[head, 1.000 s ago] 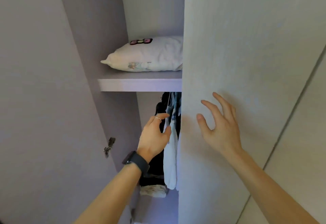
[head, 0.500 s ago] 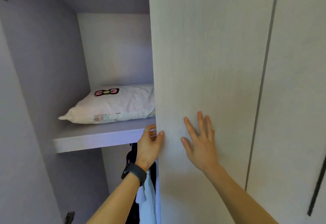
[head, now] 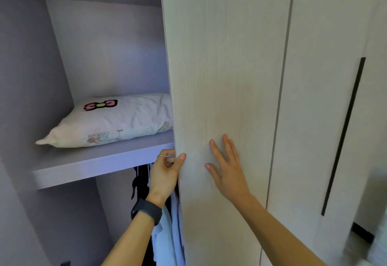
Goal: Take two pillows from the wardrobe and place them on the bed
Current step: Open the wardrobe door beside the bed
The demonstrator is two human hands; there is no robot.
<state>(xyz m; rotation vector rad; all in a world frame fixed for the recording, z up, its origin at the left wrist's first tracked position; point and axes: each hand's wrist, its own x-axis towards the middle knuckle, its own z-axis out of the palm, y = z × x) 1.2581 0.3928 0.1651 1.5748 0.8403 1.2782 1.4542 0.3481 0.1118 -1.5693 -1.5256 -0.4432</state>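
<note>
Pale wardrobe panels fill the right of the frame, where the right hand point(head: 227, 168) lies flat and spread on the door point(head: 226, 77), holding nothing. Just left of it, at lower centre, the left hand point(head: 165, 173) wraps the door's edge, thumb on the front and fingers behind, beside hanging clothes point(head: 167, 230). Farther back, at centre left, a pillow point(head: 117, 119) lies flat on the shelf point(head: 94, 161), long axis running left to right, one corner pointing left, its right end hidden behind the door.
</note>
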